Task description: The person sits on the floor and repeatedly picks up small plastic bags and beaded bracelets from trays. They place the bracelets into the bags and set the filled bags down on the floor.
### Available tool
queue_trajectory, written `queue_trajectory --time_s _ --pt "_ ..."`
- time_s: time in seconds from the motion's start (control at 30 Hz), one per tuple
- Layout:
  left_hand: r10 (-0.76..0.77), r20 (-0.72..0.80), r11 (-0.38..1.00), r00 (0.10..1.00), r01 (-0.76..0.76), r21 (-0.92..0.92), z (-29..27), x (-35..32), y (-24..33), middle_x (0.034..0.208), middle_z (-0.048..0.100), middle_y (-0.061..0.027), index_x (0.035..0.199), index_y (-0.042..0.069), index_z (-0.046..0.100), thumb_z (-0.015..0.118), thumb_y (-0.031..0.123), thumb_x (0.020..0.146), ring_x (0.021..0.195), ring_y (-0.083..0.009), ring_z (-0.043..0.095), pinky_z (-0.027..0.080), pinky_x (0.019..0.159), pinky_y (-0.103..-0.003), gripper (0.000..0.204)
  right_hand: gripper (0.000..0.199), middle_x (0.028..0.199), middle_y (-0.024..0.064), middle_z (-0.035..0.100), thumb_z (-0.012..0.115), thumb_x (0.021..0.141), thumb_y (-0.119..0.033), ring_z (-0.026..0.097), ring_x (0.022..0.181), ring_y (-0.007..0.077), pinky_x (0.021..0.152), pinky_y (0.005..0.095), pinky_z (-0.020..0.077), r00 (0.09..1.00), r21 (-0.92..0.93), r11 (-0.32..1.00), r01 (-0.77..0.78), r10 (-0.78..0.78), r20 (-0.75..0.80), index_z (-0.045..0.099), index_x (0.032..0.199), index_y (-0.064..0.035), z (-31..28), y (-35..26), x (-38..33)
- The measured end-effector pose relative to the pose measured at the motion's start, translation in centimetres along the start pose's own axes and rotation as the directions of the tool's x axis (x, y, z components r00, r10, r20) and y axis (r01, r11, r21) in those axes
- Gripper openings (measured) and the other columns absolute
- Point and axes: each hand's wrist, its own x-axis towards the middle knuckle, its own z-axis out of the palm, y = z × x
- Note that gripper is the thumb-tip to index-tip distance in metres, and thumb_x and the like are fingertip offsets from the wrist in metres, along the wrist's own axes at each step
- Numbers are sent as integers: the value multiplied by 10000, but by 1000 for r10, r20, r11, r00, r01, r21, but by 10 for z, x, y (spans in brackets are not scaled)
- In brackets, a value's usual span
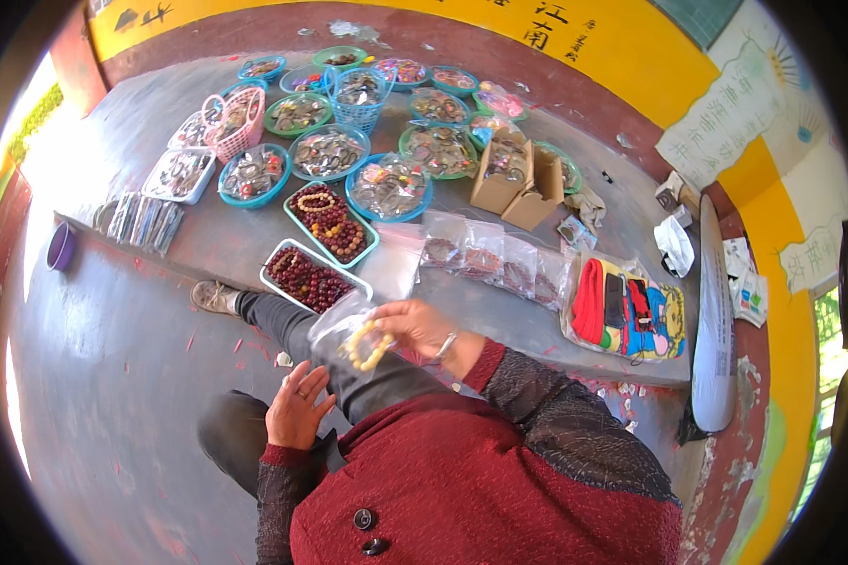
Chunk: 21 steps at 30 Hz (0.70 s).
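Pale yellow beads, dark red sleeves

My bracelet [367, 347] is cream-yellow in a clear bag [334, 325] — my jacket [481, 490] deep red, sleeves grey-speckled. Maroon beads fill a white tray [271, 266]; a pink basket [231, 127] — and teal bowls [254, 175].

A grey concrete floor [104, 377] spreads out below, flecked with small red scraps and lit hard by sunlight along its left side. A low raised ledge [207, 235] of the same grey concrete steps up from it and runs back toward the wall. That wall [631, 47] is painted bright yellow above a dark red band [283, 24] at its foot, with dark painted characters on the yellow. White paper posters [725, 122] hang on the yellow at the right, some curling at the edges. Further right a window [824, 377] shows green outside. At the far left, green foliage [36, 118] glows in strong daylight.
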Motion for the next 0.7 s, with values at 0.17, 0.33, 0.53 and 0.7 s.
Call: queue_trajectory --time_s 0.17,0.33,0.53,0.7 --pt "1 -43 999 999 1 50 -9 1 -3 1252 506 -141 1285 60 427 432 380 912 1158 -248 472 425 884 -378 491 263 898 40 657 645 811 -180 629 773 135 646 292 512 931 -139 985 105 -147 -335 603 1033 -48 -100 -34 -43" --pt "-20 -154 995 988 35 93 -11 6 -7 1175 562 -131 1229 48 474 455 373 902 1087 -234 528 436 853 -347 461 210 888 60 663 608 823 -115 641 741 148 594 262 505 793 -212 958 192 -279 -542 584 1018 -40 -211 -80 -91" --pt "-28 -260 992 965 59 111 -16 14 -13 1141 583 -126 1213 46 485 436 347 911 1042 -228 552 434 834 -331 429 186 869 58 667 578 839 -128 651 763 150 574 249 500 609 -313 923 224 -383 -695 580 1014 -62 -298 -139 -127" --pt "-35 -306 985 951 85 152 -21 19 -17 1127 588 -119 1204 44 490 442 349 910 1019 -222 559 435 824 -335 427 165 859 65 660 566 840 -131 629 719 157 575 259 502 534 -238 892 385 -425 -731 581 994 -74 -356 -134 -140"
